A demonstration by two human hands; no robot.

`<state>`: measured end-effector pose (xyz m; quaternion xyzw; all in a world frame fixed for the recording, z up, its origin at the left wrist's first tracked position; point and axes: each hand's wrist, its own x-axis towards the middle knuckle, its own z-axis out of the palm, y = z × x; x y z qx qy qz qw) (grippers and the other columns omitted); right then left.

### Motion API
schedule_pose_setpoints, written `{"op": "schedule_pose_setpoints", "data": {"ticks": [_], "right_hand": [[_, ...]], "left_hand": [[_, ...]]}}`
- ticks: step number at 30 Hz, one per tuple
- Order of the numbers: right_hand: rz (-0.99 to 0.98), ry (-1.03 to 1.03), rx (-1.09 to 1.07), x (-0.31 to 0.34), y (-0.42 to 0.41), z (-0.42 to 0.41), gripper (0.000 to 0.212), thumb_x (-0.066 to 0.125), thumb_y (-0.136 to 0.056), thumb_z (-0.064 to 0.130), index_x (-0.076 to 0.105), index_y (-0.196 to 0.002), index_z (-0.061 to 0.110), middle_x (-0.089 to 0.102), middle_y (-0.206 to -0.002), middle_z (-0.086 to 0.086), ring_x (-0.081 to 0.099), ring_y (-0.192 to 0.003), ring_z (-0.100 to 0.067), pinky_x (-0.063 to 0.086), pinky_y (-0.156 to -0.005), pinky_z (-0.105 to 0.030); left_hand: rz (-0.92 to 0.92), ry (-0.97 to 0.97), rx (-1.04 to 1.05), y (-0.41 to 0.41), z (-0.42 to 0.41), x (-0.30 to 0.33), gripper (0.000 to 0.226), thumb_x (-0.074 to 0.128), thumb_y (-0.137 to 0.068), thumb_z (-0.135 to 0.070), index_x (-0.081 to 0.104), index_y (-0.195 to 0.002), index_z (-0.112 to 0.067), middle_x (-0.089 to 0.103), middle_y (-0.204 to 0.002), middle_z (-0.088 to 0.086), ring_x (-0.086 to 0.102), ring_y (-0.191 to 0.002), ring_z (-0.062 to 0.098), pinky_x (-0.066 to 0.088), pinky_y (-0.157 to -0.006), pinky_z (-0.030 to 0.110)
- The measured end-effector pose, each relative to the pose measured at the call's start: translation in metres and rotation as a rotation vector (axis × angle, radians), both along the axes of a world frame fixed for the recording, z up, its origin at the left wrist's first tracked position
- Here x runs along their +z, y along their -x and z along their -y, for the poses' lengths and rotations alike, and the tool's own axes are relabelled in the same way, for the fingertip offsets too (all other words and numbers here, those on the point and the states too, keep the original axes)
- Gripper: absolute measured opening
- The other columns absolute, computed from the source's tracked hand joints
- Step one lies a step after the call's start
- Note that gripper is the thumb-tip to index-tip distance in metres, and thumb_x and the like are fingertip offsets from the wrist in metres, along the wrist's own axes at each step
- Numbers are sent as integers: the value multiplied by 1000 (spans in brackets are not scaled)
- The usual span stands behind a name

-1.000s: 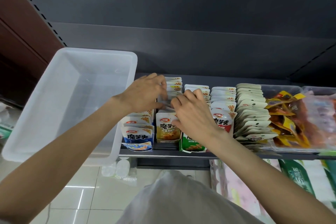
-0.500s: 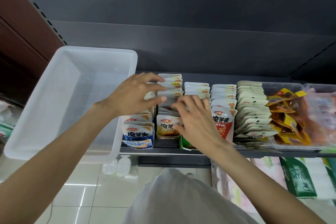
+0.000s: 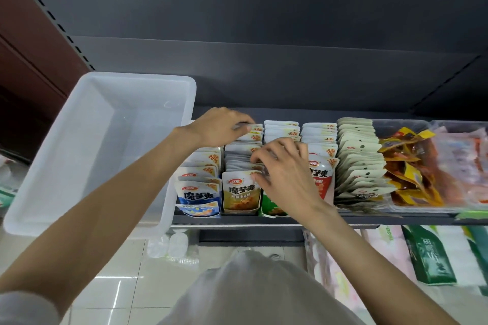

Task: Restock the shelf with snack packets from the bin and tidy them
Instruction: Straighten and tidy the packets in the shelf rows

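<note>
Snack packets stand in rows on the dark shelf [image 3: 264,220]. The rows are blue [image 3: 198,194], yellow-brown [image 3: 240,192], green [image 3: 270,206], red [image 3: 320,179] and pale green [image 3: 359,161]. My left hand [image 3: 216,126] reaches to the back of the yellow-brown row, fingers curled over the tops of the rear packets. My right hand [image 3: 284,169] lies over the green row and hides most of it. Its spread fingertips press on the middle packets of the yellow-brown row. The white plastic bin [image 3: 52,155] on the left holds nothing.
Clear trays of orange-yellow packets [image 3: 406,166] and pink packets [image 3: 462,161] fill the shelf's right end. A dark shelf panel overhangs above. Below the shelf are green and pink packs [image 3: 427,253] and a tiled floor [image 3: 126,287]. A brown wall stands at far left.
My left hand has moved from the middle of the yellow-brown row to its back end. My right hand stays on the row's middle, fingers shifted slightly.
</note>
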<state>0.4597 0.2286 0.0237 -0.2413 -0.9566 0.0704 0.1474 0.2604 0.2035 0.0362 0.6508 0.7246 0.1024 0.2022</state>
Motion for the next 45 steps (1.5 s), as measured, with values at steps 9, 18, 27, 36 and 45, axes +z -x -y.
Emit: {"op": "schedule_pose_setpoints", "data": {"ticks": [9,18,27,36,45], "right_hand": [[-204,93,-156,9,-21,-4,20,57,-86,30,64,-103,20,62,-103,3,44,-101,-16,30,-79,-30],[-86,37,-45,0,15,-4,13,79,-73,17,77,-86,18,62,-90,-1,51,-90,-26,43,-74,-39],[-96,94,-40,10,9,-32,30,72,-80,31,66,-106,18,64,-104,-1,50,-102,-25,40,-83,-39],[-136,108,-43,14,15,-44,19,65,-87,21,70,-105,17,67,-104,-2,52,-102,-26,37,-82,-38],[109,35,83,21,50,-61,17,56,-92,20,63,-108,18,68,-102,2,47,-103,-21,28,-85,-32]], "left_hand": [[67,-375,15,0,29,-1,20,60,-90,-28,62,-110,-23,59,-117,-4,51,-106,8,41,-94,32],[8,-202,-16,8,40,0,25,69,-81,-35,68,-103,-23,52,-131,-3,51,-114,13,41,-97,34],[-188,-397,45,-5,42,-4,3,73,-80,-25,72,-82,-23,63,-114,-8,60,-100,18,38,-96,40],[-127,-453,150,7,46,14,16,63,-87,-34,70,-96,-22,68,-105,-2,62,-91,15,47,-85,36],[30,-212,209,2,29,7,21,75,-78,-17,68,-97,-15,67,-95,2,64,-74,11,47,-68,13]]}}
